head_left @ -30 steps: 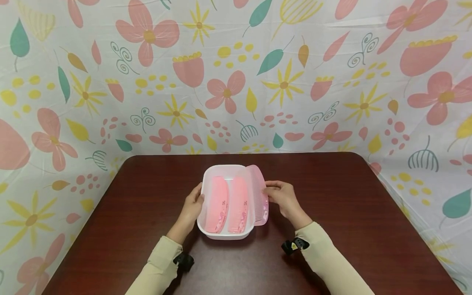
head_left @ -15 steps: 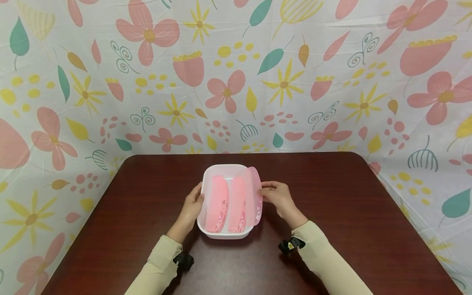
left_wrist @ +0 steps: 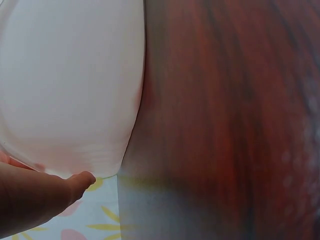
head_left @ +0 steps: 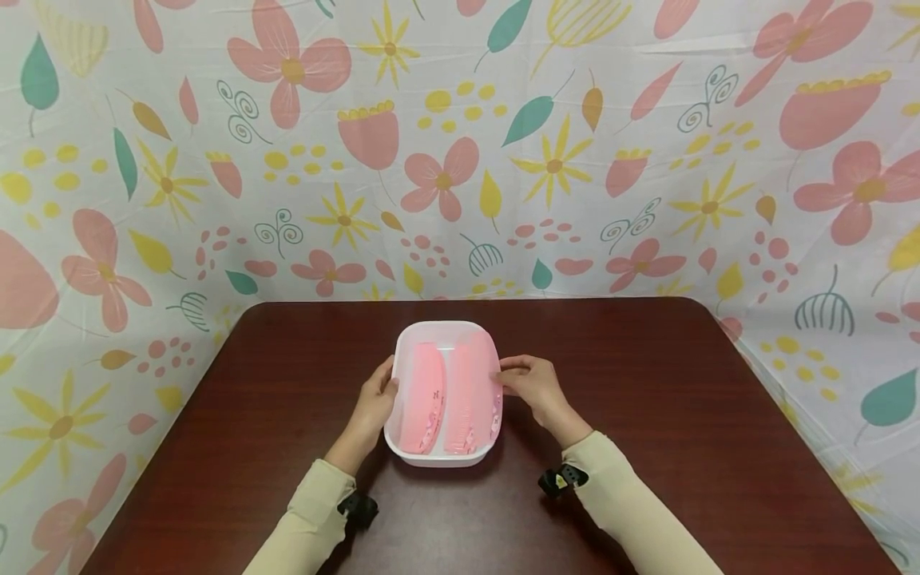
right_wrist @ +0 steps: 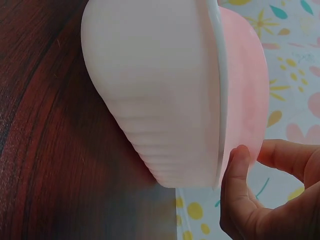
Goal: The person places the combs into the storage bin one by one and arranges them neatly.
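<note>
A white plastic tub [head_left: 446, 326] stands near the middle of a dark red table [head_left: 647, 383]. Two pink combs [head_left: 424, 397] [head_left: 463, 395] lie side by side in it. My left hand [head_left: 388, 387] holds the tub's left wall, thumb at the rim; the left wrist view shows a fingertip [left_wrist: 75, 182] against the tub [left_wrist: 70, 85]. My right hand [head_left: 506, 375] pinches a third pink comb [head_left: 492, 391] on edge just inside the tub's right wall. From the right wrist, that comb [right_wrist: 245, 85] rises over the tub [right_wrist: 155, 90], with the hand [right_wrist: 250, 160] pinching it.
A cloth printed with flowers [head_left: 460, 160] hangs behind the table and along both sides. The table's bare top [head_left: 251, 415] spreads left, right and in front of the tub. Small black cameras [head_left: 357, 507] [head_left: 561, 481] sit on both wrists.
My right hand has moved left with the third comb, from outside the tub's right wall to just inside it. The left hand and the tub have stayed put.
</note>
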`<state>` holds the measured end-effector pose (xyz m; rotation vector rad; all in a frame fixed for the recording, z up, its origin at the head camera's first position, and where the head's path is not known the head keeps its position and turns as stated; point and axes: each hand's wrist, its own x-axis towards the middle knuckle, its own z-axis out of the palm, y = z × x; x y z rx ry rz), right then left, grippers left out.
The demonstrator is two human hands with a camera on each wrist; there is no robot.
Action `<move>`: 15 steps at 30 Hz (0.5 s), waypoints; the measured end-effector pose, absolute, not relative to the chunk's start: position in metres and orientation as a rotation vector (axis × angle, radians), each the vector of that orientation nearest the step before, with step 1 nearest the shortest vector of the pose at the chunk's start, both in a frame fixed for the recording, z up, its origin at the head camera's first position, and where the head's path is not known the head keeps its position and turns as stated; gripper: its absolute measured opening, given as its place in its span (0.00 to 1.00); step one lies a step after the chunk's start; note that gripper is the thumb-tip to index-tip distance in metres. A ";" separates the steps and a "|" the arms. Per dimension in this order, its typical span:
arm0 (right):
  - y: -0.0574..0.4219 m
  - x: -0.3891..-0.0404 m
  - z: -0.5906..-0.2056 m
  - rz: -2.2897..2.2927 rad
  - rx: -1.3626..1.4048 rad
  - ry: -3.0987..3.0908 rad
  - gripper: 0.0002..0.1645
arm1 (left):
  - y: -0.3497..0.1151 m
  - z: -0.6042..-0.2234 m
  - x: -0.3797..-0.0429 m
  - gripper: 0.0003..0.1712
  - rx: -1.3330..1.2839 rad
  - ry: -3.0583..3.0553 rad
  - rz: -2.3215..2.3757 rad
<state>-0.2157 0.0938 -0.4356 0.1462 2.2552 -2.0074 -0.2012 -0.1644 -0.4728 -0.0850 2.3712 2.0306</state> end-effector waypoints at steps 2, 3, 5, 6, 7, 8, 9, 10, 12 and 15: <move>0.093 -0.216 -0.437 -2.026 0.144 2.235 0.19 | -0.164 -0.472 -0.201 0.29 -0.091 2.364 2.033; 0.093 -0.216 -0.436 -2.032 0.141 2.228 0.20 | -0.164 -0.472 -0.202 0.29 -0.088 2.363 2.036; 0.092 -0.217 -0.436 -2.044 0.140 2.216 0.21 | -0.163 -0.472 -0.202 0.29 -0.085 2.360 2.040; 0.092 -0.217 -0.435 -2.052 0.145 2.207 0.21 | -0.163 -0.471 -0.202 0.29 -0.082 2.361 2.041; 0.092 -0.217 -0.435 -2.055 0.145 2.205 0.22 | -0.163 -0.471 -0.202 0.29 -0.086 2.361 2.041; 0.092 -0.217 -0.434 -2.053 0.144 2.208 0.22 | -0.163 -0.471 -0.202 0.29 -0.078 2.367 2.038; 0.092 -0.217 -0.434 -2.049 0.143 2.212 0.22 | -0.163 -0.470 -0.202 0.29 -0.080 2.368 2.036; 0.092 -0.216 -0.433 -2.048 0.137 2.219 0.21 | -0.163 -0.470 -0.202 0.29 -0.082 2.369 2.034; 0.093 -0.215 -0.433 -2.046 0.130 2.224 0.21 | -0.163 -0.470 -0.202 0.29 -0.091 2.368 2.032; 0.096 -0.214 -0.434 -2.039 0.105 2.246 0.19 | -0.163 -0.471 -0.202 0.29 -0.099 2.363 2.033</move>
